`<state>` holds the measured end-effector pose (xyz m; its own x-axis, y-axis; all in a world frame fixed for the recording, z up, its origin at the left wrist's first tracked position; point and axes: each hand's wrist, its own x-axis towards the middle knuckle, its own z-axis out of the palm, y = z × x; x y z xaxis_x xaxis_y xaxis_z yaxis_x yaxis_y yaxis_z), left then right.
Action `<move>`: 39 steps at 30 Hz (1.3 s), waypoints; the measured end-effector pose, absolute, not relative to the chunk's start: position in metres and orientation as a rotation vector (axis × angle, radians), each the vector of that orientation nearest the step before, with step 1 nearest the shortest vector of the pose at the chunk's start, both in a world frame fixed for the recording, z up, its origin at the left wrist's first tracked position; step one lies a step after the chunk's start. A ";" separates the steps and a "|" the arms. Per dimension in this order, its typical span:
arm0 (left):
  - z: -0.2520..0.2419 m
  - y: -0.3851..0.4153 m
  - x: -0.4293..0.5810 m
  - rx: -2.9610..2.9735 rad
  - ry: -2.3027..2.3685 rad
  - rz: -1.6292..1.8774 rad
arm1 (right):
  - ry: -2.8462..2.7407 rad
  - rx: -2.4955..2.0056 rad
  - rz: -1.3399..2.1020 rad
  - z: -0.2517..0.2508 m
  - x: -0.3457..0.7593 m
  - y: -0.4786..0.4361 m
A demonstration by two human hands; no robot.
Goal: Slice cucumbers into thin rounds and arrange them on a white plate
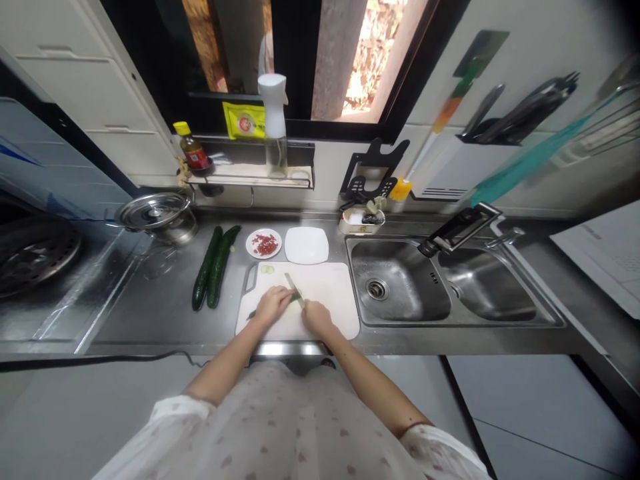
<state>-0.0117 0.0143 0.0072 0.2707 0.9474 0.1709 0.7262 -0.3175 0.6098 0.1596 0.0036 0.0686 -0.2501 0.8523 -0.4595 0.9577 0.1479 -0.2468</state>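
Note:
My left hand [273, 303] is closed over a dark green cucumber [252, 314] lying on the white cutting board [340, 293]. One end of the cucumber sticks out at the left of the hand, the other at the right. In my right hand [317, 318] is a knife [293, 285], its blade pointing away from me and lying across the cucumber's right end. Several pale cucumber slices [267, 269] rest at the board's upper left. Two whole cucumbers [216, 267] lie side by side on the steel counter to the left.
Behind the board stand a plate of chopped red pieces [264, 244] and a white square plate [307, 245]. A double sink [400, 313] is at the right, a lidded steel pot [173, 223] at the left. Above, a shelf holds a spray bottle [274, 120] and a sauce bottle [194, 150].

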 end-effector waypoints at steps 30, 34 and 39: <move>0.009 0.012 -0.013 2.128 1.509 0.735 | 2.162 1.790 -0.781 0.076 0.159 -0.002; 0.009 0.011 -0.013 2.128 1.518 0.725 | 2.135 1.806 -0.781 0.074 0.166 -0.012; 0.011 0.012 -0.012 2.121 1.525 0.714 | 2.143 1.786 -0.767 0.070 0.177 -0.027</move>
<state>-0.0123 0.0117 0.0110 0.2623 0.9521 0.1573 0.7305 -0.3024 0.6123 0.1774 -0.0272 0.0699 -0.2192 0.8352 -0.5043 0.9655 0.1113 -0.2352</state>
